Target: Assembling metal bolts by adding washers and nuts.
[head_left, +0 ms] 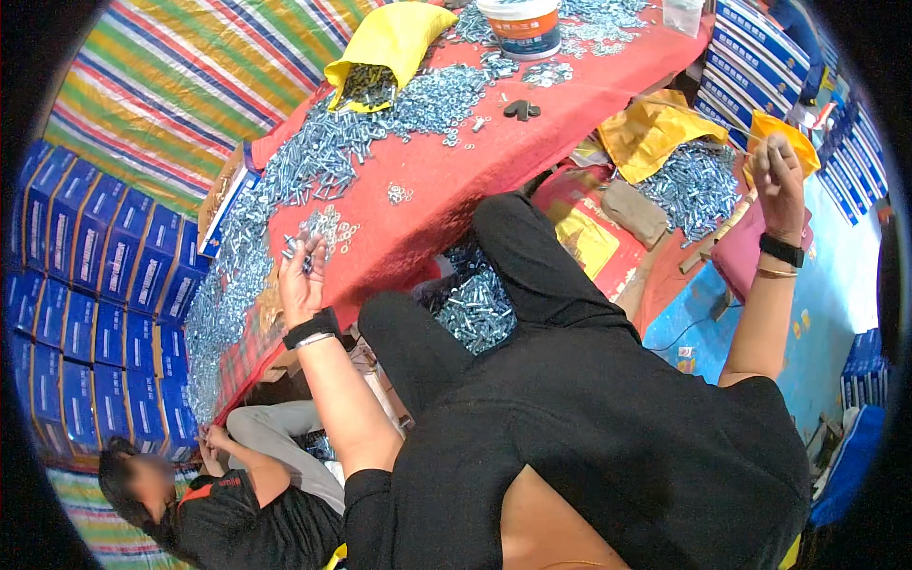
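My left hand (302, 280) is over the near edge of the red-covered table, its fingers curled around a few small silver bolts (293, 245). Right beside it lies a small pile of washers (332, 228). Raised out to the right, my right hand (781, 185) has its fingers bent and drawn together; what they hold, if anything, is too small to make out. Behind that hand is an orange-yellow bag (804, 154). Loose bolts (318, 166) spread in a thick band along the far side of the table. More bolts (475, 309) sit in a heap below the table edge, by my knees.
A yellow sack (404, 43) spills dark bolts, with a white bucket (522, 28) near it. Another bolt pile (693, 185) lies at right beside a yellow bag (655, 133). Blue boxes (100, 237) are stacked left and right. A co-worker (237, 484) sits at lower left.
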`<state>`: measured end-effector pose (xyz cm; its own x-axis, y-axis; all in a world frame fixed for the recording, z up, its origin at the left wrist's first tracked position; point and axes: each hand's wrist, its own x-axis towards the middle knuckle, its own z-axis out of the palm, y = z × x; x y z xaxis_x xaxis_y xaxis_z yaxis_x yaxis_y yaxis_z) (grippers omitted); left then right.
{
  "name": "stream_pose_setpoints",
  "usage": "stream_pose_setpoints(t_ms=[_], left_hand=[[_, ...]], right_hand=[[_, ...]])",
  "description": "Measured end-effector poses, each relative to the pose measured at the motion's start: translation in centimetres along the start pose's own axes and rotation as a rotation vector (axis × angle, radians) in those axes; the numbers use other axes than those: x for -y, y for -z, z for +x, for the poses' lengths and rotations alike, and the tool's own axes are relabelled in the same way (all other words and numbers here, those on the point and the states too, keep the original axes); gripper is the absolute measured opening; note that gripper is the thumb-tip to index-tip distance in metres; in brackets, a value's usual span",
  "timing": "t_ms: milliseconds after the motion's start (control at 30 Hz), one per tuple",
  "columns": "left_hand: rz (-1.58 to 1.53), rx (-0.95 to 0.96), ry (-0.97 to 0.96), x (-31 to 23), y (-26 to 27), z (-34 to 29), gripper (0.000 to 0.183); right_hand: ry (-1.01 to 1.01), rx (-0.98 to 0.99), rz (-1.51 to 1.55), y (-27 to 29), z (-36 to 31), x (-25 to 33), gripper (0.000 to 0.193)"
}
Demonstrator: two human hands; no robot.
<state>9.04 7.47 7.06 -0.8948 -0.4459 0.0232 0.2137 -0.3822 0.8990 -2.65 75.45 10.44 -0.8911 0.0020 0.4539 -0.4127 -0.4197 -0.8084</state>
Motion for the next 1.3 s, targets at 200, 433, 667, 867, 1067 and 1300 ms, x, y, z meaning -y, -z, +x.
stream_pose_setpoints(t_ms=[200, 433, 667, 867, 1067, 1300], left_hand=[[-0.006, -0.001, -0.006, 0.7, 0.3, -0.9, 0.025], [0.004, 0.026, 0.027, 1.6, -2.3, -1.4, 0.022], [0.080, -0.002, 0.020, 1.0, -2.4, -2.4, 0.025], [0.051, -0.064, 0.017, 1.1, -1.9, -2.3, 0.025], [0.077, -0.121, 0.038, 1.6, -1.9, -2.2, 0.023], [0.087, -0.127, 0.035, 1.0, -1.4, -1.8, 0.024]], right_hand=[[0.150, -0.461, -0.449, 5.8, 0.7, 0.1, 0.017], [0.028, -0.425, -0.809, 9.9, 2.6, -1.9, 0.018], [-0.153, 0.188, -1.036, -4.3, 8.3, -10.9, 0.019], [-0.070, 0.578, -1.195, -16.9, 12.7, -22.8, 0.048], [0.000, 0.528, -1.462, -23.6, 12.8, -35.0, 0.050], [0.115, 0.604, -1.571, -22.9, 13.2, -39.3, 0.016]])
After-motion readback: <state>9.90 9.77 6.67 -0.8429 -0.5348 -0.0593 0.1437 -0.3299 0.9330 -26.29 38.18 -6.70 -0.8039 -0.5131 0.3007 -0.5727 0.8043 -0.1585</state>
